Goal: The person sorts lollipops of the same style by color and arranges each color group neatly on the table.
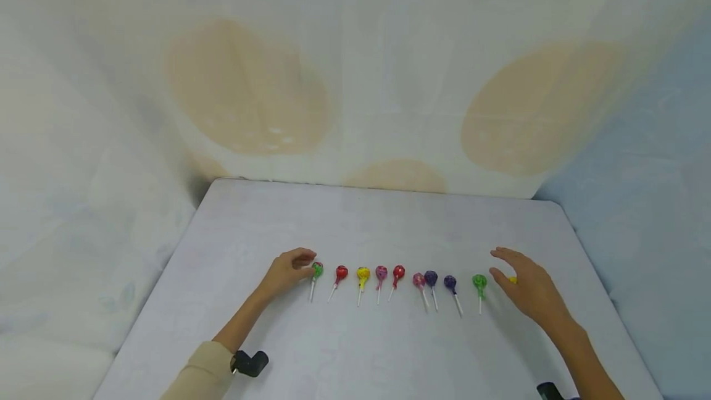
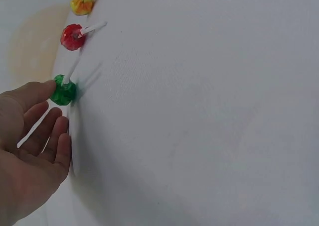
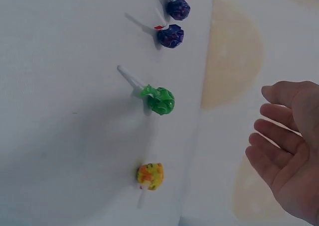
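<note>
Lollipops lie in a row on the bench. My left hand apparently touches the green lollipop, fingers relaxed; my right hand hovers released. Light, rigid: pinch the stick.

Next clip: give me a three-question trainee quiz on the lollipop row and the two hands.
1. True or false: the left hand touches the green lollipop at its end of the row.
2. What colour is the lollipop nearest the right hand?
A) purple B) yellow C) red
3. Does the right hand have a grip on anything?

Key
1. True: in the left wrist view a fingertip meets its head.
2. B.
3. No: its fingers are relaxed and hover apart from the lollipops on the table.
</note>
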